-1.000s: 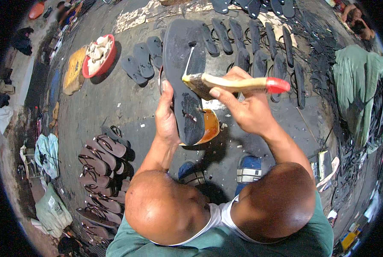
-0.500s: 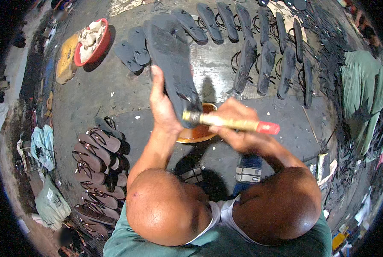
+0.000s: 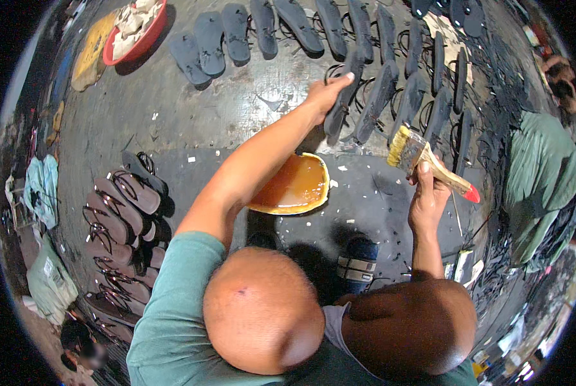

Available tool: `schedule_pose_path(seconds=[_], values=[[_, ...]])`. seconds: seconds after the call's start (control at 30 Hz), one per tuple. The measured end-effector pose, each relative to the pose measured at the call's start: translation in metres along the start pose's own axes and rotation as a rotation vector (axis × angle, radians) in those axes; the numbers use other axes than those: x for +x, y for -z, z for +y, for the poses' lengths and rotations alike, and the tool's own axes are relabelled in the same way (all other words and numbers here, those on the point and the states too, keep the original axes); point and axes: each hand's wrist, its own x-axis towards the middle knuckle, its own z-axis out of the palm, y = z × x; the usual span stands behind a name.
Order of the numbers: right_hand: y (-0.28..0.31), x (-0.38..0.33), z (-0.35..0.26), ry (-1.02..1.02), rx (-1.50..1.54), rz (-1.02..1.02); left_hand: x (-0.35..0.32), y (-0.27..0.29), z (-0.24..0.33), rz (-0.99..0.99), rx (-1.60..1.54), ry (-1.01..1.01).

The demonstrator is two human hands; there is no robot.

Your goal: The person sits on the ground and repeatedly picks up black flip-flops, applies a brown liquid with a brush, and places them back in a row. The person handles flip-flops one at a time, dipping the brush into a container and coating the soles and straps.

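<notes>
My left hand [image 3: 326,100] reaches forward and is closed on a dark flip-flop sole [image 3: 338,117] with thin straps, at the near left end of the second row of soles. The thumb lies along its edge. In my right hand [image 3: 428,196] is a flat paintbrush [image 3: 454,179] with a wooden, red-tipped handle. Its yellowish bristles point up and left, in the air near the row. Between my arms sits a shallow bowl [image 3: 327,186] of glossy amber-brown liquid, partly hidden behind my left forearm.
Two rows of dark soles [image 3: 299,26] curve across the far floor. Brown strapped sandals [image 3: 115,204] are piled at the left. A red basin [image 3: 158,35] of pale scraps stands far left, green cloth [image 3: 540,186] lies right. A person [image 3: 82,350] shows at the lower left edge.
My left hand has gone forward and right, setting the sole down with the others. The brush has left the sole and moved right and up, its bristles now raised. The view has shifted slightly.
</notes>
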Motion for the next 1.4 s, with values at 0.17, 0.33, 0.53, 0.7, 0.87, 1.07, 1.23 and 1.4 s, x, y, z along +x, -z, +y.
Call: schedule_pose_path(seconds=[0.17, 0.33, 0.53, 0.7, 0.87, 1.07, 1.23, 1.4], values=[[-0.033, -0.009, 0.009, -0.111, -0.272, -0.246, 0.009, 0.027, -0.009, 0.125, 0.352, -0.006], [-0.088, -0.019, 0.033, 0.451, -0.798, -0.588, -0.066, 0.094, 0.029, 0.506, 0.543, -0.538], [-0.098, -0.025, 0.013, 0.438, -0.695, -0.554, -0.299, 0.296, 0.046, 1.570, 1.212, -0.675], [-0.066, -0.031, 0.002, 0.224, -0.652, -0.665, -0.428, 0.392, -0.002, 1.663, 1.226, 0.159], [-0.058, -0.048, -0.008, 0.248, -1.229, -0.826, -0.445, 0.442, -0.045, 1.617, 1.236, 0.114], [-0.025, -0.052, 0.004, 0.363, -1.168, -0.722, -0.451, 0.385, -0.035, 1.656, 1.050, -0.621], [-0.025, -0.063, 0.009, 0.576, -1.123, -0.740, -0.386, 0.293, -0.063, 1.203, 0.806, -0.896], [-0.034, -0.065, 0.005, 0.647, -1.111, -0.753, -0.334, 0.222, -0.119, 0.928, 0.935, -0.825]])
